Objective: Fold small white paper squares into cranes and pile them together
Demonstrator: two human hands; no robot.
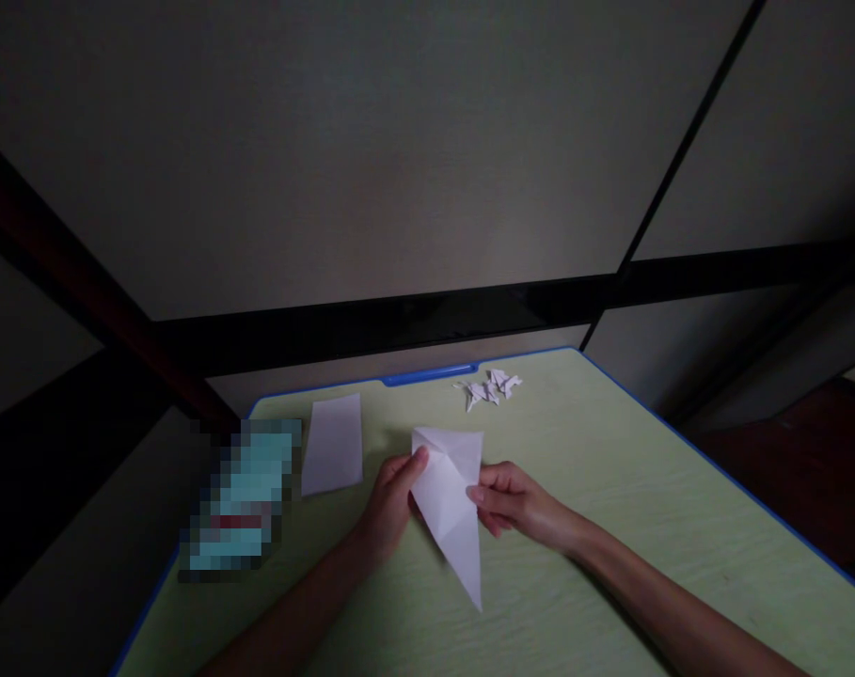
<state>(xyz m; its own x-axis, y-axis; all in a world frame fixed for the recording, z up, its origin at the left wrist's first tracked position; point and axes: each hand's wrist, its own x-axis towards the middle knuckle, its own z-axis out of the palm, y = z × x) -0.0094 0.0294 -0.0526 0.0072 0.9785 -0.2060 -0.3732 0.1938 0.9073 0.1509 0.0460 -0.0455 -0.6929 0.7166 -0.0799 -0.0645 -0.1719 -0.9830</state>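
Note:
Between my hands is a folded sheet of white paper, held a little above the table. It has a broad top edge, visible creases and a long point toward me. My left hand grips its left edge, thumb on the front face near the upper corner. On the right edge, my right hand pinches the paper, with the thumb in front and the other fingers partly hidden behind. Farther back lie small folded white paper figures, close together; their exact shape is hard to make out.
A stack of white paper lies left of my hands. Beside it, at the table's left edge, is a blurred-out teal object. The pale green table has a blue rim and a blue tray at the back, near a panelled wall.

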